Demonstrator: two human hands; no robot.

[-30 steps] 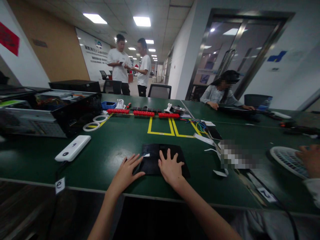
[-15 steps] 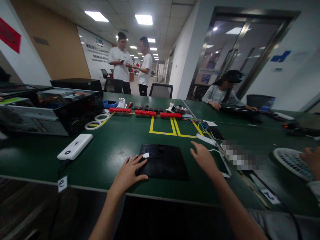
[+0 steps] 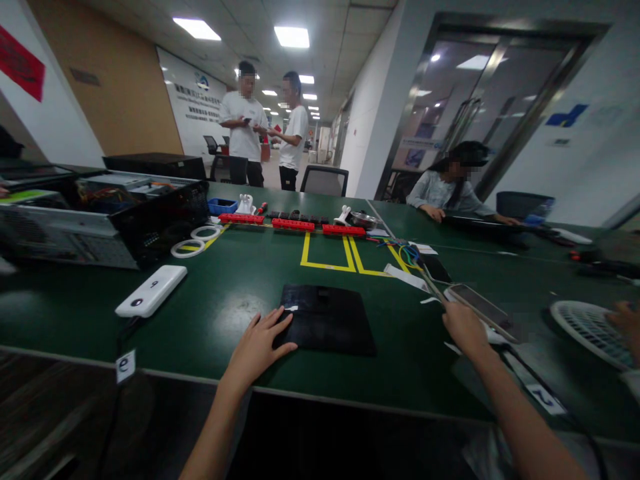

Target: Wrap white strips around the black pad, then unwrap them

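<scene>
A flat black pad [image 3: 327, 319] lies on the green table [image 3: 235, 280] in front of me. My left hand [image 3: 260, 345] rests open at the pad's left edge, fingers spread, fingertips touching it. My right hand [image 3: 466, 327] has reached to the right and is closed on a smartphone [image 3: 484, 311], which it lifts tilted off the table. A white strip of paper [image 3: 406, 276] lies just beyond the phone.
A white power bank [image 3: 151, 291] lies at the left, an open computer case [image 3: 100, 217] behind it. Yellow tape squares [image 3: 327, 253], red strips [image 3: 294, 225] and tape rolls [image 3: 189, 248] sit farther back. A white fan [image 3: 590, 323] and another person's hand [image 3: 627, 317] are at right. People stand and sit beyond.
My right hand left the black pad, swept right across the table and took hold of the smartphone. My left hand stayed at the pad's left edge.
</scene>
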